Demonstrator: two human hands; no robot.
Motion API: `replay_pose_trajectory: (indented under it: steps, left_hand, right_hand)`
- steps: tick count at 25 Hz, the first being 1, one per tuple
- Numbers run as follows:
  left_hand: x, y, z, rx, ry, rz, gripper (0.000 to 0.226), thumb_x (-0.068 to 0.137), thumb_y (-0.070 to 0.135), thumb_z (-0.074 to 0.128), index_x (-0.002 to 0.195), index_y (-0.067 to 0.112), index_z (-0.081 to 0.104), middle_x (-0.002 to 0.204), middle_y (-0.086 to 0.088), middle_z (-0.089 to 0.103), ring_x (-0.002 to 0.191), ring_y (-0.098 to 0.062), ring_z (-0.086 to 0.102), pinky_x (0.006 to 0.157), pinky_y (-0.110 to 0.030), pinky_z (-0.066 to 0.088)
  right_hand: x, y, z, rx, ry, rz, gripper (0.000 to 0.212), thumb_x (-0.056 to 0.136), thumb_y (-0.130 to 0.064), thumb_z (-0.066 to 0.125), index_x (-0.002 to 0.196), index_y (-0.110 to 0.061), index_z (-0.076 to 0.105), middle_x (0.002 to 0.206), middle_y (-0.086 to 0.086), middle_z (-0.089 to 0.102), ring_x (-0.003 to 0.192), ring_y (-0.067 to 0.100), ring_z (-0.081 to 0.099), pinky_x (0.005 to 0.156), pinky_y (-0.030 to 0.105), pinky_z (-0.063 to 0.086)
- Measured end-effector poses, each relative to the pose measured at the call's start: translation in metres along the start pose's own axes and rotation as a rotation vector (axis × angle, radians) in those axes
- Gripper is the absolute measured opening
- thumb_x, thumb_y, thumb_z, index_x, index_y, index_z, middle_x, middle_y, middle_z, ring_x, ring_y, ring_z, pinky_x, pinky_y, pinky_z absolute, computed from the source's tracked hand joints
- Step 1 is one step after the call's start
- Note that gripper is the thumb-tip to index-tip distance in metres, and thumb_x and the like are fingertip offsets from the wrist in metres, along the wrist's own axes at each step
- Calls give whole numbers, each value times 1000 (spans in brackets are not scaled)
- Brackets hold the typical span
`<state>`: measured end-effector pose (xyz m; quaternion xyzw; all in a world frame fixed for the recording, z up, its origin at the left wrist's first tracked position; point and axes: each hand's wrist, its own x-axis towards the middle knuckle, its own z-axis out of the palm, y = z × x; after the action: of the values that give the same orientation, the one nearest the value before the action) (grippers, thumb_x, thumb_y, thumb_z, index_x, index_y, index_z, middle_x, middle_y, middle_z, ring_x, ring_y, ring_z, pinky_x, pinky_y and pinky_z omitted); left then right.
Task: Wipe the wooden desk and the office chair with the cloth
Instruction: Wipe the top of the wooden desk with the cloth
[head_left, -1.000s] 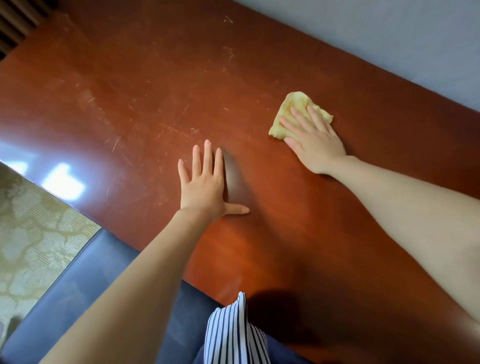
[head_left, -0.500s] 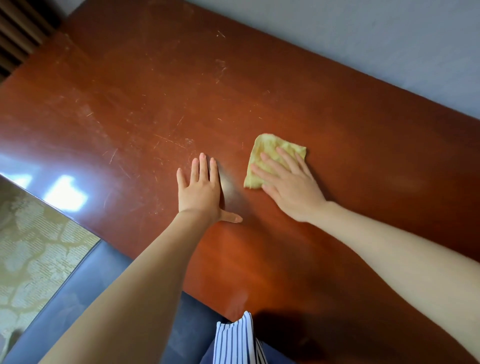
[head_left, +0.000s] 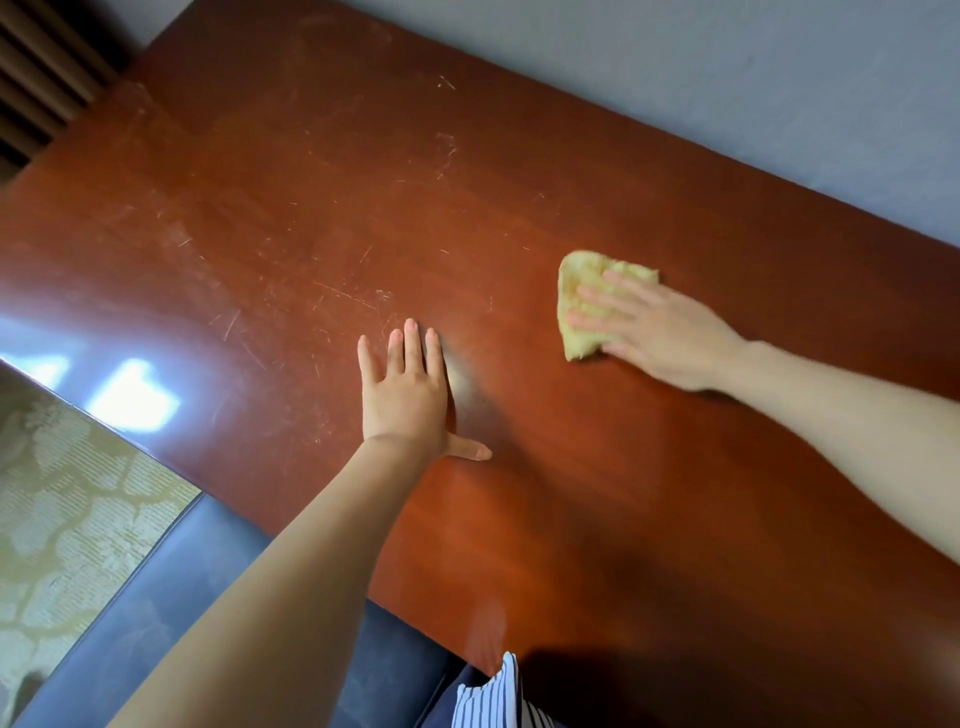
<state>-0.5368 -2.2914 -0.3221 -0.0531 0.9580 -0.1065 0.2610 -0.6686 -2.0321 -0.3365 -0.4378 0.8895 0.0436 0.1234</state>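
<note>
Below the left hand (head_left: 405, 389): office chair (head_left: 156, 597), dark, padded. Left hand: flat, fingers straight, on the bench (head_left: 311, 182). Farther right, right hand (head_left: 670, 338): fingers extended, pressing cloth (head_left: 579, 278); likely light, limp, bunches easily; pin under palm.

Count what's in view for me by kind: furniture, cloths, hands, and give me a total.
Wooden desk: 1
Office chair: 1
Yellow cloth: 1
Hands: 2 (left hand, right hand)
Total: 5
</note>
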Motion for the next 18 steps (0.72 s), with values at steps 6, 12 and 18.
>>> replay_pose_trajectory:
  steps: [6,12,18]
  left_hand:
    - [3,-1,3,-18,2,4,146,49,94,44,146,5,-18,157,-16,-15,146,-29,-7,112,-58,-5]
    - [3,1,4,-22,-2,3,146,49,92,46,145,3,-20,156,-18,-16,146,-31,-9,113,-54,-6]
    - [0,-1,-6,10,-45,-10,142,54,91,45,146,3,-18,157,-17,-15,146,-30,-8,111,-58,-8]
  right_hand:
    - [98,12,-24,284,-47,492,47,102,-43,18,148,-43,8,160,-6,-1,145,26,-12,117,44,-4]
    - [139,-44,-25,282,-9,421,46,100,-49,18,146,-49,10,159,-11,-3,144,27,-15,115,51,-7]
    - [80,-107,0,200,129,183,45,99,-47,28,144,-47,24,156,-11,21,145,24,7,116,48,1]
